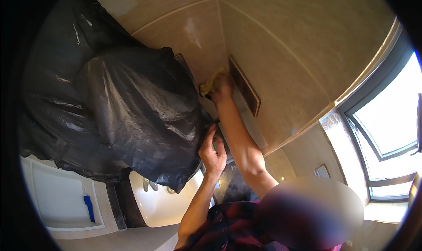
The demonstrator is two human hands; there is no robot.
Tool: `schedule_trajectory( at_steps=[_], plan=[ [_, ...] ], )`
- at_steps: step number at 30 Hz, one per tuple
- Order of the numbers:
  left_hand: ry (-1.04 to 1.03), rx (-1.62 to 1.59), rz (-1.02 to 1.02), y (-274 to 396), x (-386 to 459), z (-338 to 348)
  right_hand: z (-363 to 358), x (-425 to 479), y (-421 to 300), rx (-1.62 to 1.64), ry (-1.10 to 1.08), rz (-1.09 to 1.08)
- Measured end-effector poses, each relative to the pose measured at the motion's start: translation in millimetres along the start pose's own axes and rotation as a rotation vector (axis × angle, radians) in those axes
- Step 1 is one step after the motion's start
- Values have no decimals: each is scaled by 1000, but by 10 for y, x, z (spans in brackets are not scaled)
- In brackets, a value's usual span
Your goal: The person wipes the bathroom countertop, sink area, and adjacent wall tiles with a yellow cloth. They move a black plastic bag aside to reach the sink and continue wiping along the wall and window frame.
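My right hand (pixel 225 85) is closed on a crumpled yellow cloth (pixel 211 83) low in the corner of the beige tiled walls (pixel 204 37); the hand is a little blurred. Just right of it, a dark panel with a light edge (pixel 245 88) stands out from the wall. My left hand (pixel 213 155) is nearer to me, thumb and fingers apart, with its fingertips at the edge of black plastic sheeting (pixel 141 109). Whether they press on the plastic cannot be made out. The sheeting drapes in folds over something hidden beneath.
Below the sheeting is a white washbasin (pixel 165 208) with a metal tap (pixel 150 184). To its left, a white-framed recess (pixel 62 198) holds a blue object (pixel 88 208). An opened window (pixel 382 132) is at the right. A blurred oval covers part of the lower right.
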State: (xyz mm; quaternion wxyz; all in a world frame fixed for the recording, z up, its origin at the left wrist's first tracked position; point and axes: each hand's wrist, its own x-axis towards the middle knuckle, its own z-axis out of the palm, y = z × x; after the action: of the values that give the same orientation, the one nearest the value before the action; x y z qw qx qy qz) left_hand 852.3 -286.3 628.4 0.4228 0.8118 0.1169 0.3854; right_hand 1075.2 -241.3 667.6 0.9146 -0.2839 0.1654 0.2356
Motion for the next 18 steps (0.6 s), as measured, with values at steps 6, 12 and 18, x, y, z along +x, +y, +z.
schedule_trajectory(
  at_steps=[6, 12, 18],
  plan=[
    [15, -106, -333, -153, -166, -52, -129, 337, 705, -630, 310, -597],
    [-62, -245, -465, -163, -290, -295, -593, 735, 1213, -839, 443, -779],
    [-289, -125, -345, -260, -651, -282, -1152, 1425, 1090, -1829, 501, -480]
  ],
)
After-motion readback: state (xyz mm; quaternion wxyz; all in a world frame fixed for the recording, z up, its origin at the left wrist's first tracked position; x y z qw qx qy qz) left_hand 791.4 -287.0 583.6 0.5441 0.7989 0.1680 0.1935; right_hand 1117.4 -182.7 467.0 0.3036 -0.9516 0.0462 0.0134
